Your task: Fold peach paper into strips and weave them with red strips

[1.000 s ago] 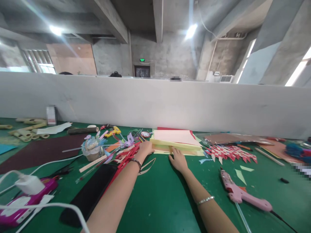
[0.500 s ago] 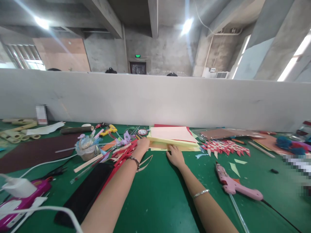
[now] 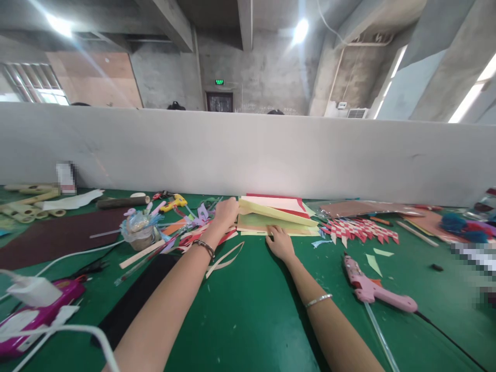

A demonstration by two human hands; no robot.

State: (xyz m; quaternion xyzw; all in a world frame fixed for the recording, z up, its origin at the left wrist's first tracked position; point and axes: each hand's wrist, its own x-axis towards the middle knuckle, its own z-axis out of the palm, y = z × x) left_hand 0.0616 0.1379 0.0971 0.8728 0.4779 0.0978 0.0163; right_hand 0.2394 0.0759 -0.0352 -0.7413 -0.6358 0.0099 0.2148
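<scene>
Lifted since a moment ago, the left edge of the yellow sheets (image 3: 271, 211) now stands clear of the paper stack (image 3: 277, 225), where before it lay flat. The matte green table (image 3: 251, 310) runs out to a plain grey partition (image 3: 271, 155), and the stack lies at its far side, just before that wall: thin, smooth card in yellow, pale green, pink and red.

Both my forearms stretch straight out, elbows cut off at the bottom edge. My left hand (image 3: 225, 212) is curled around the raised edge, gripping it; its fingertips are hidden under the sheets. My right hand (image 3: 279, 244) lies open and flat, fingers pressing the stack's near edge.

A glossy pink glue gun (image 3: 374, 289) lies to my right, and loose red strips (image 3: 194, 238) lie beside my left wrist, tangled and hard to sort out.
</scene>
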